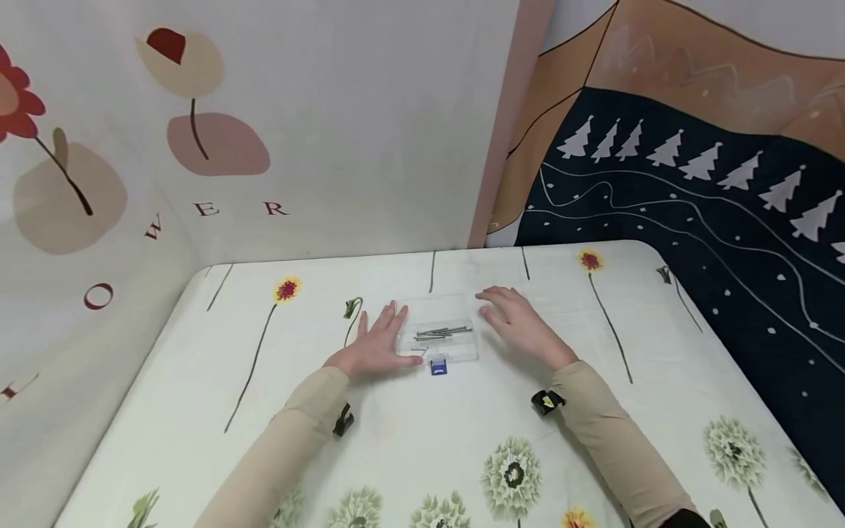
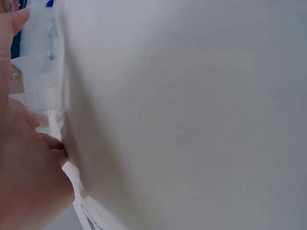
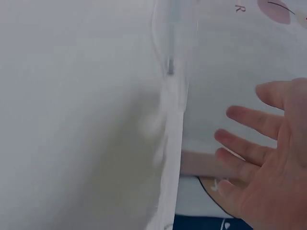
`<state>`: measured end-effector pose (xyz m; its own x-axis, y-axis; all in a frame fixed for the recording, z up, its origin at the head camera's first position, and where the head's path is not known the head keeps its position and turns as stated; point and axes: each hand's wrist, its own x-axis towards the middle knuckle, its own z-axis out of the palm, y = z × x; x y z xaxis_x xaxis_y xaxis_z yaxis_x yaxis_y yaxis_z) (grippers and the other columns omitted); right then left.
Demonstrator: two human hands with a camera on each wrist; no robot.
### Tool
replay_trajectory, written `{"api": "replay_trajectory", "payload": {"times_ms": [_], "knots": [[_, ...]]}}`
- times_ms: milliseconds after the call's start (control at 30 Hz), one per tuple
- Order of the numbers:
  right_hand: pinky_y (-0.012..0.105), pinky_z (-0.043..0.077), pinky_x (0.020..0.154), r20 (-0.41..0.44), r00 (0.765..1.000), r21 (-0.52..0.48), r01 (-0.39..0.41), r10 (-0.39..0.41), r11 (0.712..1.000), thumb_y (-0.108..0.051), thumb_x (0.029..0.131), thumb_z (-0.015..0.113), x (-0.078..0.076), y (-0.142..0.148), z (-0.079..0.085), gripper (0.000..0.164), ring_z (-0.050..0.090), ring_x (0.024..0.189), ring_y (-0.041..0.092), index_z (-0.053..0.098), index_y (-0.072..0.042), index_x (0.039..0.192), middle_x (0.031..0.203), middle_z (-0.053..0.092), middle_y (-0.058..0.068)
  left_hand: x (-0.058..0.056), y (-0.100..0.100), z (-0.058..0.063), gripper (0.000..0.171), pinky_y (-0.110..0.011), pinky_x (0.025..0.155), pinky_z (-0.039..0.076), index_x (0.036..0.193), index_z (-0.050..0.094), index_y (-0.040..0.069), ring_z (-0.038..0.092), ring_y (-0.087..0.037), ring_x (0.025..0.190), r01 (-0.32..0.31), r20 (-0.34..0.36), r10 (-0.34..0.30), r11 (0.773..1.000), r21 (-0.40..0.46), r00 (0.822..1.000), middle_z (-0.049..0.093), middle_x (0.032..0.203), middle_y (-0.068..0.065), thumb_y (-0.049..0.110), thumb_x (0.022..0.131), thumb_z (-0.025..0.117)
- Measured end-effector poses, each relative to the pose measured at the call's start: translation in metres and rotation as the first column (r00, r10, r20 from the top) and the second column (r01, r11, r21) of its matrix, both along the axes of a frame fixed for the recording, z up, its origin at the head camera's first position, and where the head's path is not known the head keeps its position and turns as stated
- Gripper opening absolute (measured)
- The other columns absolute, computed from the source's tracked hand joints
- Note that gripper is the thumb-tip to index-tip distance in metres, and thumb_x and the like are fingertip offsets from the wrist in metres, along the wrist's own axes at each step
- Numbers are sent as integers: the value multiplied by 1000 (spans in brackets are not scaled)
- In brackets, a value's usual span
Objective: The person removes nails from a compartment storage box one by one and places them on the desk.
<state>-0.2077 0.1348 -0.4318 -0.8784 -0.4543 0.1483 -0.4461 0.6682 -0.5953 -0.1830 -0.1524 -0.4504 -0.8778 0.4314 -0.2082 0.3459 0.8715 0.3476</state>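
Observation:
A clear plastic box [image 1: 438, 309] lies on the table in the head view, with a blue latch [image 1: 439, 367] on its near side. Inside it are several long thin metal nails [image 1: 442, 334], lying crosswise. My left hand [image 1: 373, 347] rests against the box's left side, its fingers spread along the edge and the thumb near the front left corner. To the right of the box, my right hand [image 1: 518, 323] hovers apart from it with relaxed fingers and holds nothing. In the right wrist view, the fingers [image 3: 244, 146] of that hand are spread beside the box's edge.
The table is covered by a white cloth [image 1: 422, 433] printed with flowers. Behind it hangs a pale printed curtain [image 1: 370, 132], with a dark tree-patterned cloth [image 1: 660, 183] at the right. Both wrists carry small black devices [image 1: 547, 401].

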Motion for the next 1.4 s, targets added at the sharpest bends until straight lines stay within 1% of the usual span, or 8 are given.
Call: {"api": "replay_trajectory", "payload": {"times_ms": [100, 300, 433, 600, 800, 933, 1133, 1400], "knots": [[41, 13, 106, 16, 999, -32, -44, 45, 999, -23, 94, 45, -1, -10, -2, 31, 35, 122, 27, 57, -7, 118, 126, 46, 12, -1, -1, 2, 105, -53, 101, -11, 143, 3, 8, -1, -28, 133, 10, 8, -10, 1000, 1, 1000, -2, 146, -18, 69, 72, 50], [41, 31, 98, 59, 987, -97, -142, 148, 985, -15, 91, 51, -2, -26, -7, 21, 43, 114, 24, 64, -9, 107, 119, 51, 9, -1, 1, 0, 99, -53, 101, -10, 144, 5, 13, -4, -29, 133, 5, 34, -6, 999, 34, 999, -5, 145, -20, 64, 74, 53], [37, 39, 91, 92, 977, -101, -185, 195, 977, -13, 90, 53, -4, -36, -12, 19, 49, 106, 19, 66, -11, 104, 110, 56, 3, 1, 4, -2, 96, -52, 102, -8, 145, 8, 15, -4, -29, 133, -20, 19, 19, 998, 57, 1000, -5, 145, -22, 61, 74, 55], [36, 42, 86, 104, 978, -94, -170, 179, 981, -9, 88, 55, -4, -42, -17, 17, 52, 98, 18, 68, -10, 100, 102, 58, 1, 3, 9, -8, 101, -51, 103, -8, 144, 10, 14, -6, -28, 133, -54, -2, 55, 993, 105, 999, -5, 146, -21, 69, 71, 51], [37, 40, 88, 56, 979, -21, -194, 194, 981, -9, 88, 56, -4, -46, -18, 18, 49, 101, 22, 68, -10, 101, 107, 55, 7, 5, 11, -11, 104, -49, 103, -8, 144, 11, 15, -5, -26, 133, -79, -37, 84, 990, 113, 996, -3, 146, -19, 75, 68, 48], [39, 36, 91, 65, 978, 18, -201, 200, 979, -12, 89, 55, -6, -48, -18, 22, 45, 106, 24, 65, -9, 108, 113, 52, 9, 0, 10, -11, 103, -48, 104, -5, 144, 16, 15, -1, -26, 134, -94, -72, 102, 990, 104, 992, 2, 147, -17, 76, 67, 48], [42, 30, 96, 104, 975, 70, -205, 197, 976, -15, 89, 54, -9, -51, -20, 30, 36, 114, 26, 59, -11, 118, 124, 43, 10, -9, 10, -10, 103, -46, 105, -3, 144, 17, 17, 3, -26, 134, -109, -91, 114, 992, 58, 989, 4, 147, -16, 78, 66, 45], [44, 31, 92, 104, 983, 88, -160, 150, 983, -18, 87, 56, -9, -57, -22, 25, 35, 111, 26, 60, -15, 111, 122, 41, 9, -15, 12, -6, 102, -46, 105, -1, 143, 18, 15, 3, -27, 134, -92, -72, 95, 995, 40, 993, 5, 147, -18, 77, 67, 45]]}}
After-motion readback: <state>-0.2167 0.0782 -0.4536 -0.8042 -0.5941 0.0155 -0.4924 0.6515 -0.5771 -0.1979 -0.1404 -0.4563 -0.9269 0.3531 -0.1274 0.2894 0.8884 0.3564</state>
